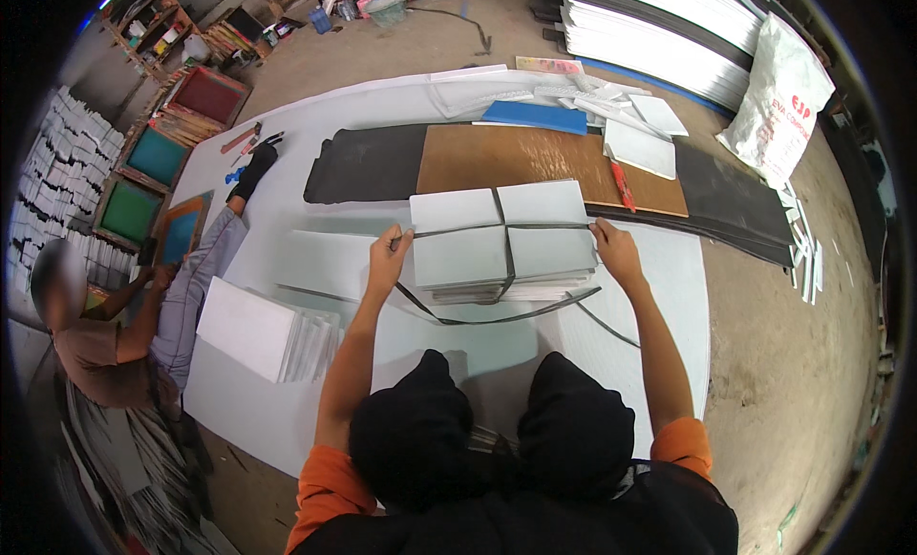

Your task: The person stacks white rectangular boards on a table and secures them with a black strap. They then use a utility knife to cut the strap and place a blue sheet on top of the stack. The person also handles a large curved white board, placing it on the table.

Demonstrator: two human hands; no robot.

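Note:
A stack of white foam sheets [458,257] lies in front of me, crossed by a dark strap [506,232] both lengthwise and widthwise. At its left edge, my left hand [388,249] is closed on the strap. My right hand [617,247] is closed at the right edge, where the same crosswise strap ends. A loose length of strap hangs from near my left hand and curves along the near side of the stack. Both hands are level with the top sheets; the fingertips are partly hidden.
Another pile of white sheets [250,328] sits to the left. Beyond the stack lie a brown board [535,163], black sheets [368,163], a red-handled cutter [621,184] and a blue piece [535,117]. A co-worker [119,345] sits at left. A white sack [778,96] stands at far right.

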